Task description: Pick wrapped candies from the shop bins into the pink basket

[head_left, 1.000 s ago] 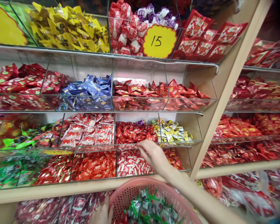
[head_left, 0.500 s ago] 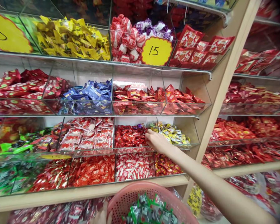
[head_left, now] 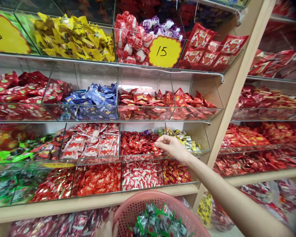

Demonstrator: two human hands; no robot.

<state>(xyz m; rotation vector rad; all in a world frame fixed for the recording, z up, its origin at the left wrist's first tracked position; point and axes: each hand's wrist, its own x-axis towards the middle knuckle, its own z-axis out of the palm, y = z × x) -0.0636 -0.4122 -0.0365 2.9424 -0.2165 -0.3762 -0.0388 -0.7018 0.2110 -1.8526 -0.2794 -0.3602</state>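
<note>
With thumb and fingers pinched, my right hand [head_left: 172, 147] holds a red-wrapped candy [head_left: 156, 150] at the front of a compartment of red candies [head_left: 135, 142]. Just right of that hand lie yellow-and-white wrapped candies [head_left: 186, 140]. Low in the view, my left hand [head_left: 107, 227] grips the left rim of a pink plastic basket [head_left: 128, 209]; its lower part is cut off by the frame. Inside the basket are green-and-clear wrapped candies [head_left: 160, 221].
Clear-walled shelf compartments hold blue packets [head_left: 95, 100], yellow packets [head_left: 74, 38] and red-and-white packets [head_left: 88, 141]. A yellow price tag [head_left: 165, 51] reads 15. A wooden upright [head_left: 233, 102] divides this rack from another on the right. Bagged candies [head_left: 64, 223] lie under the bottom ledge.
My right hand has drawn back slightly from the red candies, and a red candy now shows between its fingers. The left hand and basket have stayed nearly in place.
</note>
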